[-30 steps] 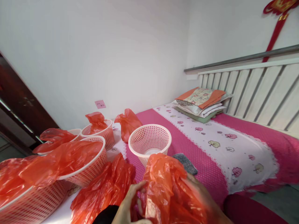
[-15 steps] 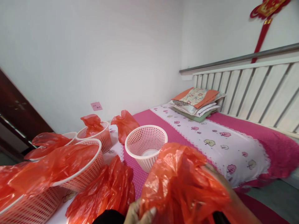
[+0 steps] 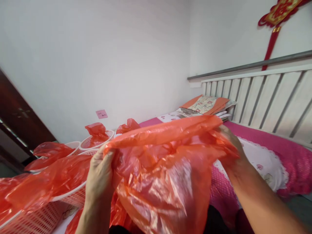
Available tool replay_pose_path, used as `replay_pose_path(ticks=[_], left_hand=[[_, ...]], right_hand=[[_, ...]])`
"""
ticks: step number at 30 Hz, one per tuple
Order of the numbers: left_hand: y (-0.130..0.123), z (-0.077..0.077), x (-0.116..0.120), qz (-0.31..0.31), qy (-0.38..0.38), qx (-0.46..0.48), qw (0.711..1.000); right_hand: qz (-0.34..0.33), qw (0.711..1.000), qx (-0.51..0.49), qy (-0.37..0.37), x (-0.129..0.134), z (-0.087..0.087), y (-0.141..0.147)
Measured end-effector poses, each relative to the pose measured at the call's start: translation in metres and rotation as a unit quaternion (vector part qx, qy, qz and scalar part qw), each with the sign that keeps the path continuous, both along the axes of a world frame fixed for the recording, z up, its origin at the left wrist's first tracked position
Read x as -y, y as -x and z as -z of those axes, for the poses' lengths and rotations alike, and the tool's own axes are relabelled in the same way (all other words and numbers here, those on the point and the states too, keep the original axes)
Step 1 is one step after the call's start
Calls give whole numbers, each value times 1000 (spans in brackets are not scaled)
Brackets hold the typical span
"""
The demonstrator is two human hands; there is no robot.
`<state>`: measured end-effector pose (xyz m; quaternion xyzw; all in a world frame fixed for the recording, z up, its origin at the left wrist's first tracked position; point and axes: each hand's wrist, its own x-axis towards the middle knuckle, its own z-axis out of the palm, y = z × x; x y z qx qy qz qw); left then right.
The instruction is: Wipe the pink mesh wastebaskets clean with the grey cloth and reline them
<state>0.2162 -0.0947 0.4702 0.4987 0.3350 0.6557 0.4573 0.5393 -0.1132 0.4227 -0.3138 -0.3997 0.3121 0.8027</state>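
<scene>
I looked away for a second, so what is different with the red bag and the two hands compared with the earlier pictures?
The left hand and right hand have risen and moved apart, stretching the once-bunched red bag between them. It now hides the middle basket. Both hands still grip the bag. The baskets on the left and the cushion stack look unmoved.

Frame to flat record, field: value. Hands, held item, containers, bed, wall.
left hand: grips one side of red plastic bag
right hand: grips the other side
bag state: spread between hands, crumpled below
baskets: several, pink mesh, on the left, red film draped over or in them
bed: pink cover, folded bedding near headboard
wall: pink note
</scene>
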Motion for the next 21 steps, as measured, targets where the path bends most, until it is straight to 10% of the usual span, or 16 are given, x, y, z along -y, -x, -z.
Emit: replay_pose_path(ticks=[4, 7, 14, 21], left_hand=[[-2, -23, -30, -77, -93, -14, 993], [0, -13, -70, -93, -128, -25, 987], [16, 87, -175, -88, 66, -139, 984], [30, 153, -181, 42, 179, -112, 977]], right_hand=[[5, 1000, -2, -15, -40, -17, 11], [-15, 1000, 21, 0, -69, -9, 18], [-14, 987, 86, 138, -127, 75, 14], [45, 965, 85, 244, -146, 149, -2]])
